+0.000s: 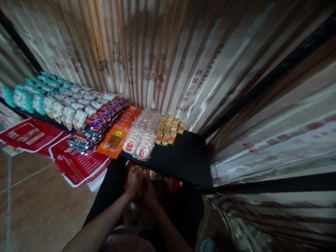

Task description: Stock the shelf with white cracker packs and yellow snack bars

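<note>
My left hand point(134, 182) and my right hand point(148, 190) are close together, low between my knees and below the front edge of the black shelf. Both look closed, with fingers curled inward; what they hold, if anything, is hidden in the dim light. Around them is a red basket point(174, 185), partly under the shelf, with small yellow-wrapped snack packs point(152, 174) in it. On the shelf just above, small yellow snack packs point(168, 128) stand in short rows beside clear-wrapped round rice crackers point(143, 134).
The black shelf point(186, 159) also bears an orange snack bag point(114, 140), dark red and purple packets point(105, 113), white packs point(68, 113) and teal packs point(23, 96). Red baskets point(76, 162) sit under its left part. Printed pleated curtain point(157, 52) rises behind.
</note>
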Demonstrator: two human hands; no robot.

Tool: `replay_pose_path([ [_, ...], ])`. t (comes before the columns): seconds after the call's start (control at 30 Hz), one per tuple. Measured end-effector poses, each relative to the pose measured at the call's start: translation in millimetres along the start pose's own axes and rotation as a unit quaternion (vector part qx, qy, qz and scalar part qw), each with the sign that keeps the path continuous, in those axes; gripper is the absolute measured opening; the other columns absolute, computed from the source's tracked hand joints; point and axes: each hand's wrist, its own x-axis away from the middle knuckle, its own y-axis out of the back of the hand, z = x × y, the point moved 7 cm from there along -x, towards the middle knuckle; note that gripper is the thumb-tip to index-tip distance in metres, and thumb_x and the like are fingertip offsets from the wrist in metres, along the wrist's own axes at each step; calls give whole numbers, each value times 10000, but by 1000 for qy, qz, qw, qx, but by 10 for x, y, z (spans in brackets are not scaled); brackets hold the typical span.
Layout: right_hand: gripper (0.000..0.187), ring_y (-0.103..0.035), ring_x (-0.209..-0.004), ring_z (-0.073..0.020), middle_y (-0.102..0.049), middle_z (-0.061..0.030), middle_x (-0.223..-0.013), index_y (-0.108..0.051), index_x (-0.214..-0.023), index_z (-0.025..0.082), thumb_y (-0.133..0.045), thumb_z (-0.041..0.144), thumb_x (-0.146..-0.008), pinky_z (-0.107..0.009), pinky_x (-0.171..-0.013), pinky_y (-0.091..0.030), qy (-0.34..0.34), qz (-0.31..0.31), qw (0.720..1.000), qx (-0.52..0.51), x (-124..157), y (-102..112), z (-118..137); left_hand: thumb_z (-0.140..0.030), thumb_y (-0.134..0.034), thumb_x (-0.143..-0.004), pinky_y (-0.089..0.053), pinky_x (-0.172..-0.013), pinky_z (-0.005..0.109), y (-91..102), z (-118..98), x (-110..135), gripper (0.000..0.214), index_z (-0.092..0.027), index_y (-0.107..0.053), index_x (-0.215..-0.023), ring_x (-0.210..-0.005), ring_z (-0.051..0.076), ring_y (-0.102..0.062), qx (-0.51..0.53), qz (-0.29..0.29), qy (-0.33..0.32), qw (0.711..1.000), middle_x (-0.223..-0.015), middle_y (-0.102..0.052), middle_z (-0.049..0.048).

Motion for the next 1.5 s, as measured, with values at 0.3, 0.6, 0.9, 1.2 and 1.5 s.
replay_pose_path([
  [0.3, 371, -631, -995, -221, -676, -101, -1063, -577, -1063, 197, -586, 393, -748, -403, -902, -476, -15, -28, 999, 17, 31, 257, 283, -100, -471, -741, -475, -699, 226, 24, -44, -23, 221, -143, -660, -846, -757, 125, -623, 146, 26, 6, 989, -821, -687, 29],
  [0.6, 350, -648, -950, -232, -688, -80, -1042, -597, -1037, 209, -610, 320, -705, -374, -794, -527, -25, -3, 998, -56, 62, 443, 724, -208, -509, -741, -475, -704, 227, 118, -200, 39, 192, -166, -634, -881, -769, 129, -629, 149, 34, -30, 988, -831, -687, 24],
  [0.9, 450, -654, -922, -227, -661, -115, -1094, -577, -1105, 186, -608, 359, -691, -365, -790, -536, -10, -75, 993, -91, -104, 679, 867, -321, -459, -783, -444, -560, 215, 97, -636, 101, 271, -142, -599, -932, -635, 127, -604, 224, 70, -68, 970, -765, -670, 26],
  [1.2, 408, -666, -863, -227, -704, -103, -944, -623, -986, 179, -672, 378, -633, -373, -772, -545, 18, -107, 993, -55, -305, 976, 823, -284, -486, -797, -452, -747, 265, 196, -1060, 68, 233, -175, -620, -954, -788, 147, -613, 91, 7, -133, 987, -888, -675, 41],
  [1.5, 381, -638, -852, -204, -685, -80, -921, -611, -972, 175, -671, 339, -632, -342, -767, -525, 45, -182, 981, -54, -616, 1209, 968, -189, -417, -798, -462, -876, 341, 134, -1335, -33, 307, -143, -564, -1064, -943, 179, -599, 98, -44, -194, 975, -1053, -634, 102],
])
